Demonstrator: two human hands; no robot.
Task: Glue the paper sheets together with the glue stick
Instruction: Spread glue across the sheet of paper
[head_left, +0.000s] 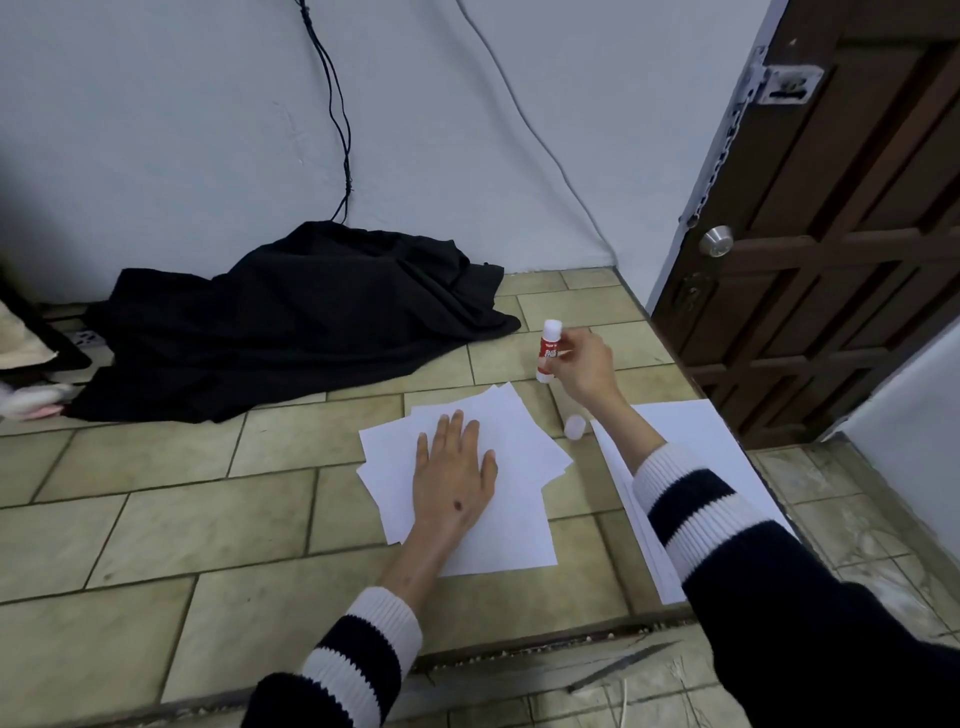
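Several white paper sheets (514, 457) lie fanned in an uneven pile on the tiled floor. My left hand (454, 467) rests flat on top of that pile, fingers spread. My right hand (584, 366) is raised beyond the pile and grips a red and white glue stick (549, 349) held upright, its lower end just above the floor. The glue stick's white cap (574, 427) lies on the floor between the pile and a second stack of white sheets (691, 441), which my right forearm partly covers.
A heap of black cloth (291, 322) lies on the floor at the back left, under hanging cables (340, 130). A brown wooden door (831, 249) stands at the right. A step edge (519, 649) runs across the floor close to me.
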